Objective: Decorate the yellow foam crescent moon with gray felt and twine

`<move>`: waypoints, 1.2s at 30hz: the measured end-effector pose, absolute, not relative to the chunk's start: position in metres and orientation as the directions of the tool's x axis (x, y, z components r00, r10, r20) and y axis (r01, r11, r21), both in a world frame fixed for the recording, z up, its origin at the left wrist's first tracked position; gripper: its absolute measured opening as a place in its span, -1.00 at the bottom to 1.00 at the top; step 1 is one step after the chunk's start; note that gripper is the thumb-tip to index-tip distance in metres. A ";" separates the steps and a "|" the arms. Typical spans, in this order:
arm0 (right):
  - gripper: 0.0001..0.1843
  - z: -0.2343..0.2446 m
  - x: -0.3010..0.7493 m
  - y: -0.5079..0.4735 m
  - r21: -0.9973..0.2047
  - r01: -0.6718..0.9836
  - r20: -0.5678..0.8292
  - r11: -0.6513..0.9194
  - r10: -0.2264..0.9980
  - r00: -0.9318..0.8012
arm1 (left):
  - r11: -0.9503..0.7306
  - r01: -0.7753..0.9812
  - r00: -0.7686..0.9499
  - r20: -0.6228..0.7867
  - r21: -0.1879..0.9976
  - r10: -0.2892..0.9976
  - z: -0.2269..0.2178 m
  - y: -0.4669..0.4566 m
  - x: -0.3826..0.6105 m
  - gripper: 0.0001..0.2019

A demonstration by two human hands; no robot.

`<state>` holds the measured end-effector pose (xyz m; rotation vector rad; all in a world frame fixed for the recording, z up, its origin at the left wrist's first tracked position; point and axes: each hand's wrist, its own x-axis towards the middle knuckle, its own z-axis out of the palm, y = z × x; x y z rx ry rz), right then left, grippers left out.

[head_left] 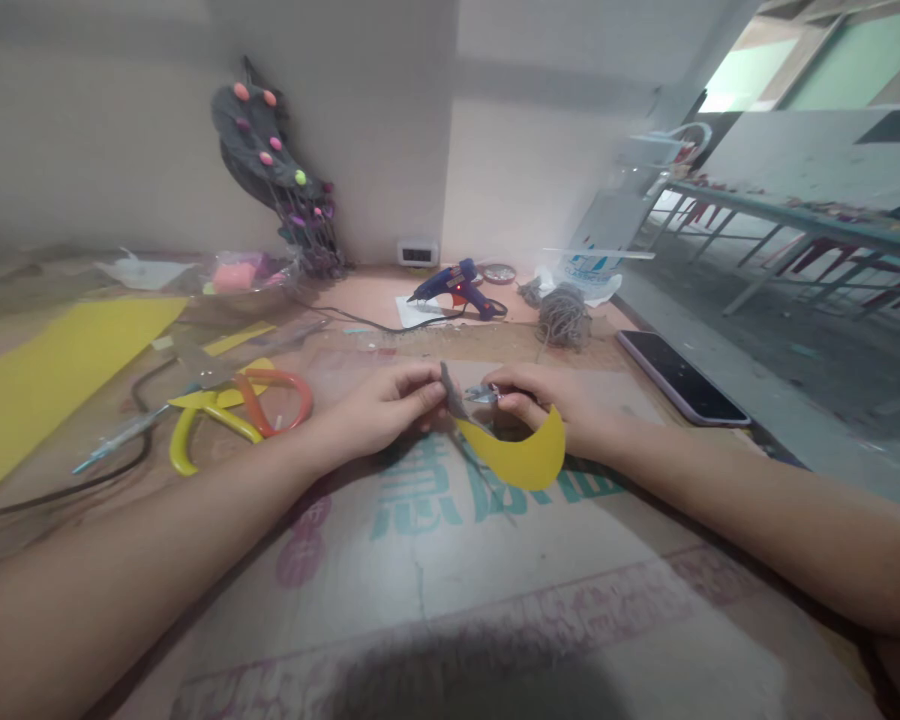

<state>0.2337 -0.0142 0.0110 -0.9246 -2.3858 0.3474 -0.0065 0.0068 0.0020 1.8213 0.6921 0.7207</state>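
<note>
Between my hands is a yellow crescent (521,455), cut from paper or thin card, its upper left tip covered in grey, apparently yarn. My left hand (390,405) pinches that grey end between thumb and fingers. My right hand (544,395) is closed on a small grey bundle (483,394) that looks like wound yarn; blur hides its exact kind. The crescent's right tip lies in front of my right hand, and whether they touch I cannot tell. Behind my hands sits a loose ball of grey yarn (564,318).
On the left lie orange-handled scissors (277,400), yellow-handled pliers (214,425) and a yellow sheet (60,385). A blue glue gun (457,285) with a lit red light stands behind. A phone (681,375) rests at the right edge. A decorated grey crescent (259,150) leans on the wall.
</note>
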 end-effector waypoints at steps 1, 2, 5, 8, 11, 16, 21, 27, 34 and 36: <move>-0.70 0.010 0.234 -0.013 -0.415 0.541 0.404 0.732 0.681 -0.611 | -0.323 0.132 0.658 0.161 0.937 0.735 0.002 0.007 -0.006 -0.77; -0.70 0.008 0.235 -0.012 -0.413 0.542 0.407 0.732 0.681 -0.609 | -0.327 0.135 0.661 0.161 0.935 0.733 0.002 0.007 -0.006 -0.77; -0.69 0.001 0.238 -0.009 -0.437 0.559 0.420 0.704 0.710 -0.566 | -0.332 0.149 0.667 0.154 0.931 0.729 0.003 0.007 -0.006 -0.76; -0.64 -0.005 0.238 -0.005 -0.491 0.589 0.443 0.642 0.766 -0.465 | -0.315 0.165 0.665 0.130 0.935 0.735 0.004 0.007 -0.006 -0.75; -0.56 -0.005 0.237 -0.002 -0.529 0.618 0.471 0.581 0.807 -0.355 | -0.292 0.218 0.652 0.084 0.931 0.753 0.006 0.005 -0.006 -0.73; -0.53 -0.004 0.236 0.001 -0.535 0.646 0.470 0.544 0.827 -0.307 | -0.282 0.261 0.644 0.051 0.923 0.763 0.005 0.004 -0.005 -0.69; -0.61 -0.013 0.238 0.008 -0.486 0.675 0.516 0.555 0.806 -0.291 | -0.305 0.236 0.652 0.082 0.923 0.754 0.002 0.006 -0.004 -0.69; -0.58 -0.019 0.237 0.014 -0.429 0.669 0.558 0.606 0.761 -0.331 | -0.295 0.266 0.643 0.059 0.918 0.763 0.006 0.003 -0.002 -0.69; -0.56 -0.011 0.239 0.009 -0.433 0.710 0.491 0.556 0.806 -0.332 | -0.265 0.269 0.644 0.031 0.926 0.765 0.005 0.003 -0.001 -0.68; -0.55 -0.010 0.240 0.009 -0.438 0.720 0.455 0.538 0.824 -0.338 | -0.277 0.287 0.640 0.032 0.917 0.768 0.004 0.004 -0.001 -0.67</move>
